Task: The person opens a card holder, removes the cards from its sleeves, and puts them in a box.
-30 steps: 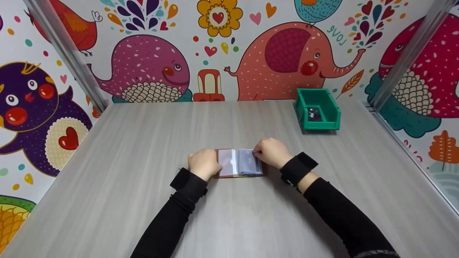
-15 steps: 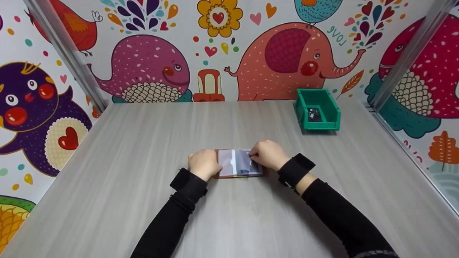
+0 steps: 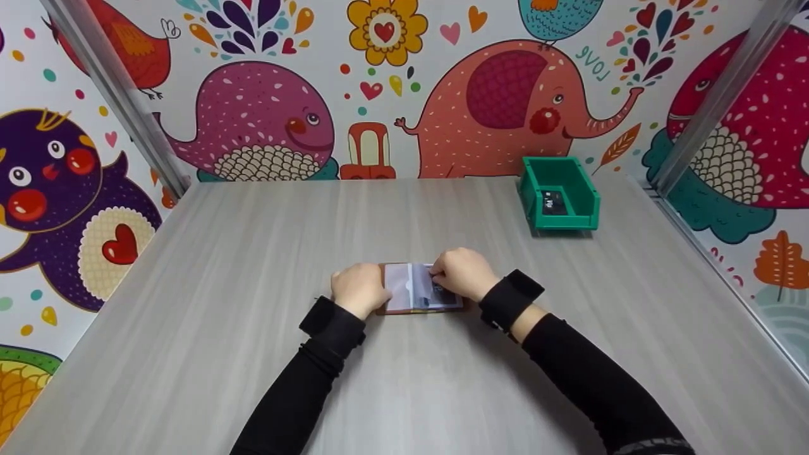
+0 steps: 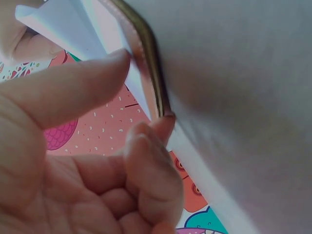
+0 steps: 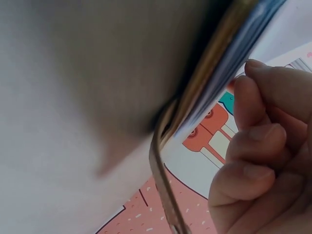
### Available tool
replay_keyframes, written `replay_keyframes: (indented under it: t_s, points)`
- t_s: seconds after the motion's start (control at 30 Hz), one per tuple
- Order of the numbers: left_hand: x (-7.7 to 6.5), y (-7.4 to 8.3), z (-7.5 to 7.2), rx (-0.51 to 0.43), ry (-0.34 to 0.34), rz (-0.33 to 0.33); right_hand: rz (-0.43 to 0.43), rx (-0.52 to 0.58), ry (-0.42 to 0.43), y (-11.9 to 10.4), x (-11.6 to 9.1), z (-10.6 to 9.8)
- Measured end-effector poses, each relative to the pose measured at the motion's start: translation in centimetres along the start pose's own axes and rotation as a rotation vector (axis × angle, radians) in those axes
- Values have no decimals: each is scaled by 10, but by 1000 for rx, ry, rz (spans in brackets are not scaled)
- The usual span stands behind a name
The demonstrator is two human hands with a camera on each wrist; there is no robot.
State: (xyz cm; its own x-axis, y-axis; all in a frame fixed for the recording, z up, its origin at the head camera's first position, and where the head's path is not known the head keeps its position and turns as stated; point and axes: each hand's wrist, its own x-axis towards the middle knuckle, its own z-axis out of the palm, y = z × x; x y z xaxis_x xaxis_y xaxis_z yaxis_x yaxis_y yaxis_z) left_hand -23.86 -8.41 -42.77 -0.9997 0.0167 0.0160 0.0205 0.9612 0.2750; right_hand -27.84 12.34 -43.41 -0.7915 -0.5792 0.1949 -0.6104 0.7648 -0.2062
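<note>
Table (image 3: 189,354): pale surface beneath all. Green bin (image 3: 566,222): far right, well apart from the hands. Card holder (image 3: 398,292): open at the table's middle, between both hands. Left hand (image 3: 359,289): thumb and fingers gripping the holder's left edge; firm, flat anchoring advisable. Right hand (image 3: 466,273): fingertips apparently pinching the clear leaf (image 3: 421,287), lifted and curved; best turned leftward slowly, avoiding creases.

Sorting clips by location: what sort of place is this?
Probably a staged recording booth, not a home: a table with cartoon-printed walls along its back and sides, and metal posts at the back corners.
</note>
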Motion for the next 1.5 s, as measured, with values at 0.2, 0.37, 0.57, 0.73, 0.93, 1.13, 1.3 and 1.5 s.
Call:
replay_keyframes:
  t_s: [0.2, 0.37, 0.57, 0.73, 0.93, 1.13, 1.3, 1.5]
  points:
    - [0, -1, 0, 4, 2, 8, -10, -5, 16, -2, 2, 2]
    - [-1, -1, -1, -2, 4, 14, -11, 8, 20, -1, 2, 2]
    - [-1, -1, -1, 7, 16, 29, -13, 14, 30, -1, 2, 2]
    - [-2, 2, -3, 52, 68, 53, -12, 12, 36, -1, 2, 2]
    - [-3, 12, -10, 3, 104, 117, -6, 15, 36, -1, 2, 1]
    - [-8, 26, -13, -105, 124, 238, 2, 19, 40, 0, 1, 2]
    - [-12, 40, -9, -123, 182, 323, -8, 18, 58, 0, 1, 3]
    - [-12, 53, -3, -94, 184, 341, -4, 50, 57, -1, 1, 3]
